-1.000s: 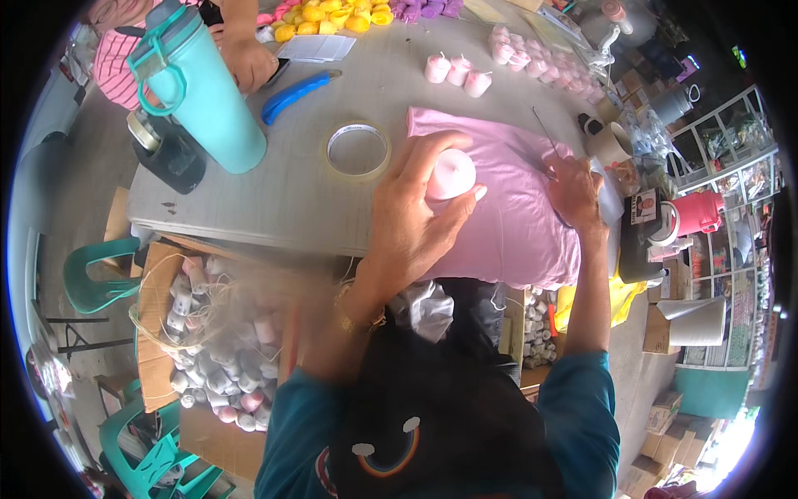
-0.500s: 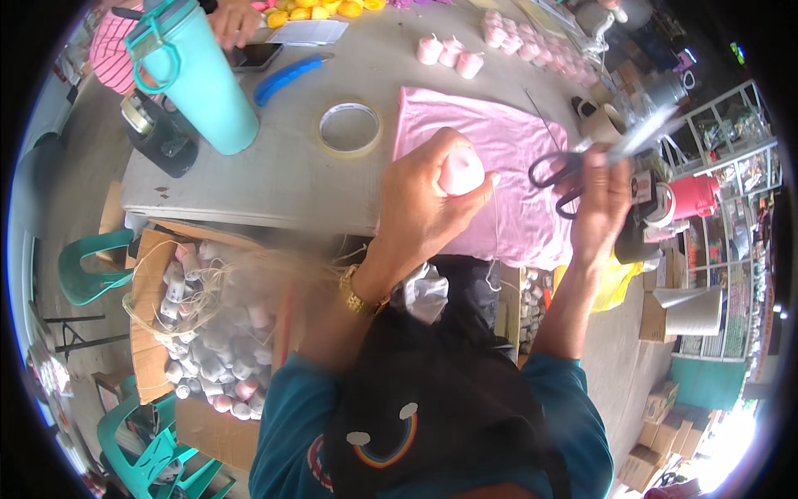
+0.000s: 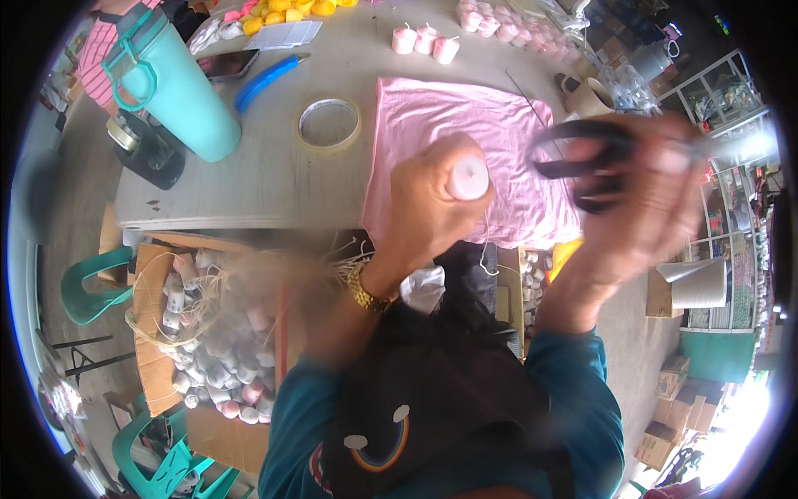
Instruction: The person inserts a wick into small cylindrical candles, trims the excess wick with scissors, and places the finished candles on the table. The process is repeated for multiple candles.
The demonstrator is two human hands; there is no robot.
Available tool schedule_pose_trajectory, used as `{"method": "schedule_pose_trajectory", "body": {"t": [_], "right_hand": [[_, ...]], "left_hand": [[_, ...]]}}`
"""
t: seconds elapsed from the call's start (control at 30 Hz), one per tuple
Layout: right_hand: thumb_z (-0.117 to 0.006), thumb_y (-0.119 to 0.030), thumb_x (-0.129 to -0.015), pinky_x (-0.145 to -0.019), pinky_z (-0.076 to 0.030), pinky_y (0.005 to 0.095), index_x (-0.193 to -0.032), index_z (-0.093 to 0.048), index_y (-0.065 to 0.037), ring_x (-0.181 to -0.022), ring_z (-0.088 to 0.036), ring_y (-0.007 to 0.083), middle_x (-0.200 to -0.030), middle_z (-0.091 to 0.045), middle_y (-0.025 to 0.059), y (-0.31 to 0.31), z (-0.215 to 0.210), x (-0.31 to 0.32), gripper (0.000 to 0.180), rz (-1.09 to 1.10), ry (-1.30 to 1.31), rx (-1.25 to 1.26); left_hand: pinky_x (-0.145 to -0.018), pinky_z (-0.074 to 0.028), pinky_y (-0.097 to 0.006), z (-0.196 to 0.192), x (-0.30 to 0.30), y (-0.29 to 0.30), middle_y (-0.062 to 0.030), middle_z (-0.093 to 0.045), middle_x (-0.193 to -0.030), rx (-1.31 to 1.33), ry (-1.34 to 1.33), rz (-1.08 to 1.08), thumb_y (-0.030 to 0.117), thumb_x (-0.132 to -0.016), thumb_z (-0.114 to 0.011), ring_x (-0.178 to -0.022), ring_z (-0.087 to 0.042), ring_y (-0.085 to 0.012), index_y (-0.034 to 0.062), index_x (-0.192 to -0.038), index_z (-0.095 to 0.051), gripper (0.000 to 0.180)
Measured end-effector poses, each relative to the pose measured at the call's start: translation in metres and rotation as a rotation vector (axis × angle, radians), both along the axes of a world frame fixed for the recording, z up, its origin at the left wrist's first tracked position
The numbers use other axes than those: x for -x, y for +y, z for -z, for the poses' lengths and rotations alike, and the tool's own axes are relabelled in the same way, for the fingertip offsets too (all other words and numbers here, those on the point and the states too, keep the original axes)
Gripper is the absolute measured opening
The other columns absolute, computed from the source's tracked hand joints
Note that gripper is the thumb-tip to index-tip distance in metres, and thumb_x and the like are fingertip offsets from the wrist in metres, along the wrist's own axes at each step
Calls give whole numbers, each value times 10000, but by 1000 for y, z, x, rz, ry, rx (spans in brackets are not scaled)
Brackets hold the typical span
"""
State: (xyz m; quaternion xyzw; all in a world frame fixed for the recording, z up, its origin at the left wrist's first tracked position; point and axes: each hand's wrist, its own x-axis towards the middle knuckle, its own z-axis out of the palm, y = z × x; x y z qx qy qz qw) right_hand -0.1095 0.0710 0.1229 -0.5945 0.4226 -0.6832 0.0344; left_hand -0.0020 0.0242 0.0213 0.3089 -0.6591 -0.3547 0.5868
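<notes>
My left hand (image 3: 424,195) is wrapped round a pale pink candle (image 3: 469,178), its round end facing up with a short wick at the centre. A thin white string (image 3: 486,237) hangs below that hand. Off to the right, my right hand (image 3: 648,200) grips black-handled scissors (image 3: 613,137); hand and blades are smeared by motion. The scissors are apart from the candle. Under my left hand a pink cloth (image 3: 424,112) lies on the table (image 3: 249,187). Beyond it stand three pink candles (image 3: 426,39), close together.
On the table's left are a tape roll (image 3: 305,125), a blue cutter (image 3: 264,83), a teal tumbler (image 3: 187,100) and a dark bottle (image 3: 158,158). More pink candles (image 3: 515,33) stand far right. A cardboard box (image 3: 154,333) of pale candles sits below left, a teal chair (image 3: 79,287) beside it.
My right hand has swung right and closer to me with the scissors. The candle's end now faces up more squarely. Another person's hand at the far left has gone from view.
</notes>
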Motion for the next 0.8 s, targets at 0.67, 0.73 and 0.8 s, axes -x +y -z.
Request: {"method": "schedule_pose_trajectory", "body": {"t": [0.67, 0.73, 0.8], "right_hand": [[-520, -270, -969, -460, -411, 205, -981, -583, -25, -498, -530, 88, -694, -631, 56, 7, 3, 13, 253, 44, -30, 134], [-532, -239, -964, -491, -430, 213, -998, -581, -21, -521, -539, 98, -715, -627, 57, 4, 12, 10, 226, 10, 97, -43], [-531, -180, -966, -517, -446, 227, -1013, -574, -13, -550, -548, 110, -748, -619, 63, -4, 26, 8, 179, 5, 272, -415]], "left_hand": [[-617, -444, -223, -1, 0, 1, -22, -561, -715, 26, -12, -21, -60, -688, -661, -683, -515, -50, 17, -776, -562, 154], [-625, -451, -225, -1, 5, 3, -17, -563, -708, 74, 46, 19, -54, -684, -670, -682, -519, -52, 19, -776, -563, 159], [-606, -453, -235, 1, 6, 3, -25, -562, -693, 4, 1, -35, -20, -687, -689, -664, -514, -58, 17, -805, -566, 174]]}}
